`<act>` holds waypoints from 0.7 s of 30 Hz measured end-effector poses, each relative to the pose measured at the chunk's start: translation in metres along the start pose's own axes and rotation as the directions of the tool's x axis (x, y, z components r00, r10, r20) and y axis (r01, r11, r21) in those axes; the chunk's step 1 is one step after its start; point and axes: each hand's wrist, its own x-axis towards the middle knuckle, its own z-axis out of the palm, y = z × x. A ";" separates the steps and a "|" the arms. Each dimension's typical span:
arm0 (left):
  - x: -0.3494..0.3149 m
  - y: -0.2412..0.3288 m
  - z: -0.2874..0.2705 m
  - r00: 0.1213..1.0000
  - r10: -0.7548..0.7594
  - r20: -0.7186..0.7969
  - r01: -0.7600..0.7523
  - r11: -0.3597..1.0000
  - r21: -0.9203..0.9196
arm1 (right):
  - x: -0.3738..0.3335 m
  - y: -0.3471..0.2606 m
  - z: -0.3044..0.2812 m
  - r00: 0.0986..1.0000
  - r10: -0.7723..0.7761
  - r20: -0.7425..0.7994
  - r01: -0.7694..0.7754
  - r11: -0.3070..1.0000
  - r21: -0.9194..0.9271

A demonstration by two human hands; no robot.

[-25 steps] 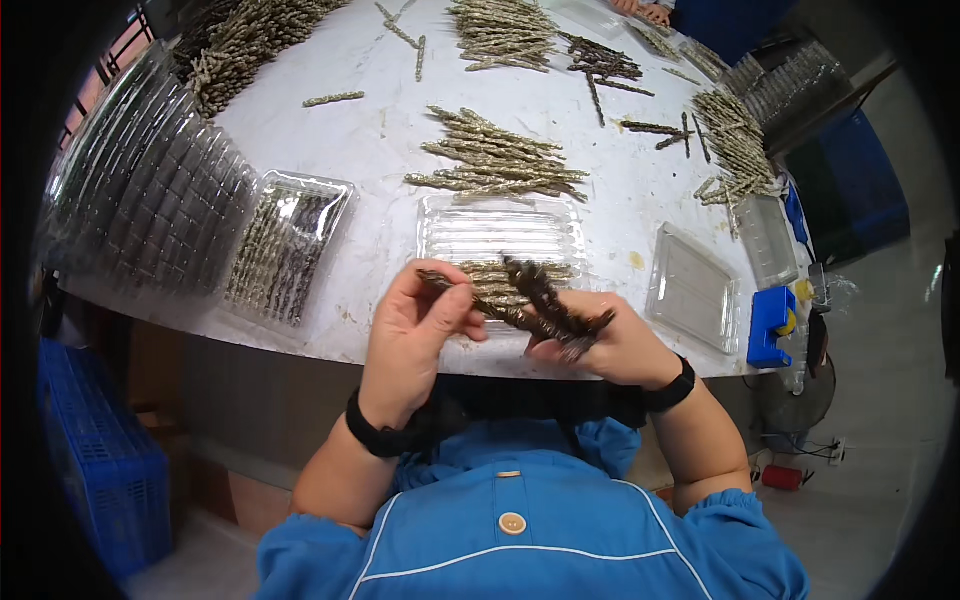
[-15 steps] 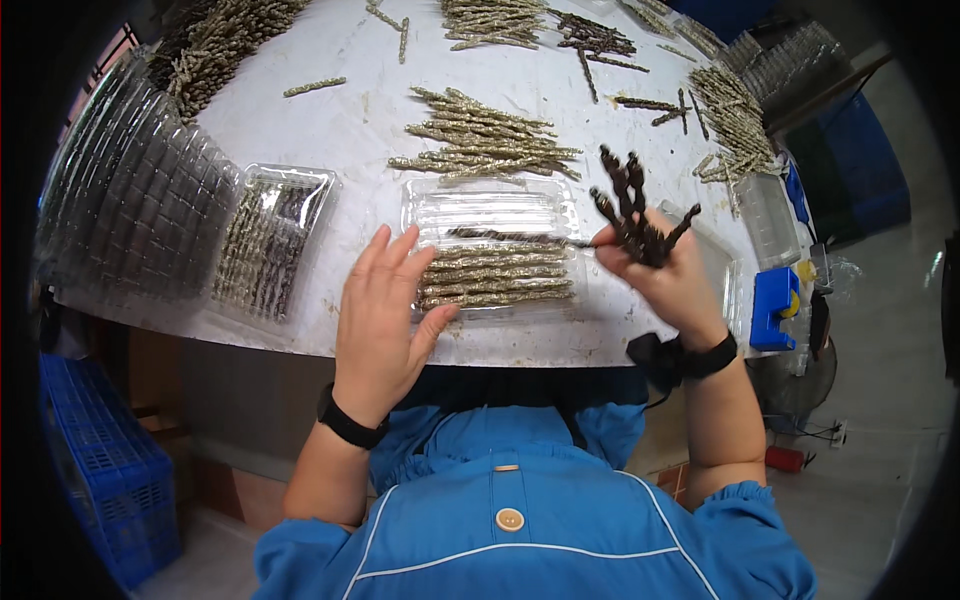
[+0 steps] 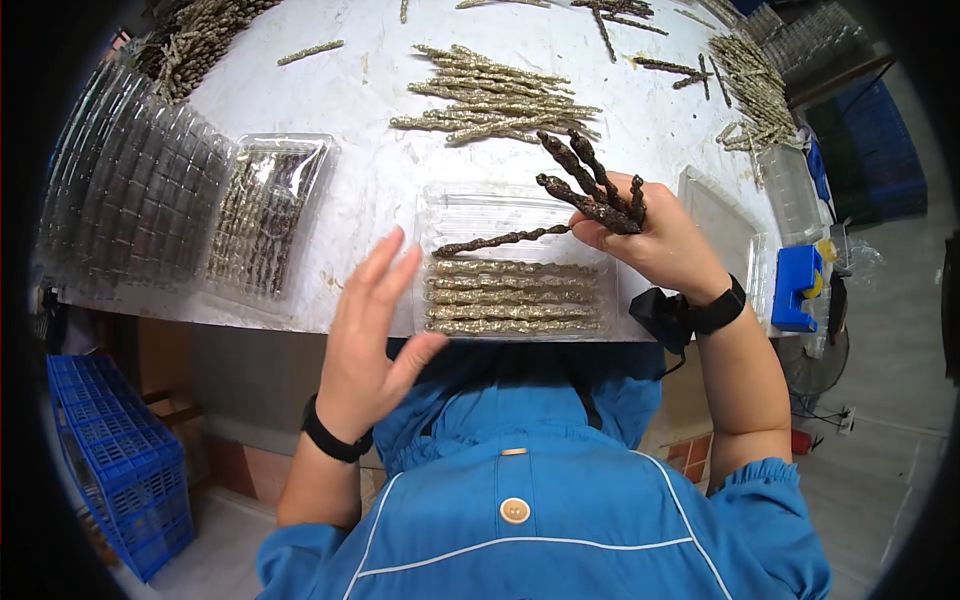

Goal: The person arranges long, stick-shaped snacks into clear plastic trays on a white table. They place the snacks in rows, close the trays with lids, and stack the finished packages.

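Observation:
A clear plastic tray (image 3: 480,200) lies at the near table edge, with a row of gold, knobbly twisted sticks (image 3: 515,297) in its front half. Just behind that row, one dark brown twisted stick (image 3: 495,241) lies crosswise over the tray, its right end at the fingertips of my right hand (image 3: 668,242). That hand is closed round several more dark brown sticks (image 3: 590,185), which jut up and left from the grip. My left hand (image 3: 362,325) holds nothing; its fingers are spread beside the tray's left side, apart from the sticks.
Behind the tray is a loose pile of gold sticks (image 3: 495,95). Left are a filled clear pack (image 3: 262,215) and stacked clear trays (image 3: 130,200). To the right stand an empty-looking clear tray (image 3: 722,215) and a blue tape dispenser (image 3: 797,288). A blue crate (image 3: 125,450) sits below left.
My left hand has drawn back off the tray's left side. The single dark stick has come to lie beside the gold row. The bundle in my right hand has tipped leftward.

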 end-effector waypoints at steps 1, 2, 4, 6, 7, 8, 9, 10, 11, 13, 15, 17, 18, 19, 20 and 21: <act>0.004 -0.003 0.000 0.998 -0.004 -0.063 0.004 1.000 0.003 | 0.001 0.001 0.001 1.000 -0.013 -0.001 0.013 1.000 -0.013; 0.010 -0.007 0.001 0.998 0.021 -0.052 -0.018 0.999 0.044 | 0.001 0.002 0.002 1.000 -0.026 -0.004 0.026 0.999 -0.026; 0.017 -0.014 0.007 0.999 0.048 0.018 -0.050 0.992 0.114 | 0.002 0.001 0.000 0.996 -0.086 0.008 0.086 0.990 -0.109; 0.021 -0.012 0.010 0.995 0.057 0.077 -0.071 0.981 0.183 | 0.005 -0.004 0.000 0.984 -0.175 0.046 0.180 0.953 -0.243; 0.022 -0.012 0.012 0.994 0.063 0.092 -0.081 0.975 0.209 | 0.007 -0.004 -0.002 0.977 -0.190 0.098 0.211 0.927 -0.309; 0.023 -0.013 0.012 0.992 0.069 0.107 -0.092 0.968 0.234 | 0.007 -0.004 0.000 0.976 -0.180 0.121 0.212 0.911 -0.353; 0.024 -0.014 0.013 0.990 0.074 0.122 -0.104 0.960 0.260 | 0.008 -0.003 0.002 0.975 -0.168 0.144 0.213 0.894 -0.395; 0.024 -0.014 0.014 0.994 0.056 0.098 -0.075 0.976 0.203 | 0.011 -0.011 0.002 0.976 -0.062 0.209 0.151 0.882 -0.446; 0.025 -0.013 0.015 0.994 0.046 0.100 -0.063 0.982 0.177 | 0.014 -0.008 0.004 0.975 -0.074 0.210 0.170 0.853 -0.492; 0.026 -0.012 0.015 0.995 0.021 0.100 -0.034 0.990 0.134 | 0.020 -0.002 0.006 0.970 -0.107 0.220 0.217 0.787 -0.577; 0.026 -0.012 0.014 0.995 0.030 0.096 -0.042 0.991 0.128 | 0.023 -0.008 0.003 0.972 -0.089 0.217 0.200 0.797 -0.569; 0.025 -0.014 0.014 0.995 0.037 0.090 -0.047 0.992 0.116 | 0.025 -0.017 0.001 0.978 -0.056 0.200 0.161 0.816 -0.555; 0.025 -0.016 0.013 0.995 0.037 0.090 -0.046 0.993 0.108 | 0.026 -0.016 0.002 0.978 -0.061 0.200 0.164 0.817 -0.553; 0.025 -0.015 0.014 0.995 0.040 0.091 -0.049 0.994 0.102 | 0.025 -0.013 0.002 0.978 -0.067 0.196 0.166 0.818 -0.551; 0.025 -0.015 0.014 0.995 0.043 0.093 -0.052 0.994 0.095 | 0.025 -0.012 0.001 0.979 -0.072 0.192 0.169 0.818 -0.549; 0.025 -0.015 0.014 0.995 0.043 0.094 -0.051 0.995 0.089 | 0.024 -0.013 0.001 0.977 -0.056 0.205 0.164 0.815 -0.555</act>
